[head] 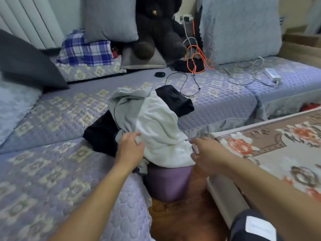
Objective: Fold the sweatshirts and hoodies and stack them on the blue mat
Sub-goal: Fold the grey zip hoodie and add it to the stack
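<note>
A heap of sweatshirts lies over a purple basket (166,181) at the corner of the sofa. On top is a white fleece-lined garment (156,129) with a grey hoodie (125,103) behind it. A black garment (102,133) spills left and another black piece (175,100) pokes out at the back. My left hand (130,148) pinches the white garment's lower left edge. My right hand (206,153) touches its lower right edge with curled fingers; whether it holds the cloth is unclear. The blue quilted mat (57,115) covers the sofa seat.
A table with a floral cloth (278,150) stands at the right. Cables (196,66), a power strip (272,74) and a small black case (159,74) lie on the seat behind the heap. Cushions (239,28), a plaid blanket (85,49) and a dark teddy bear (158,30) line the back.
</note>
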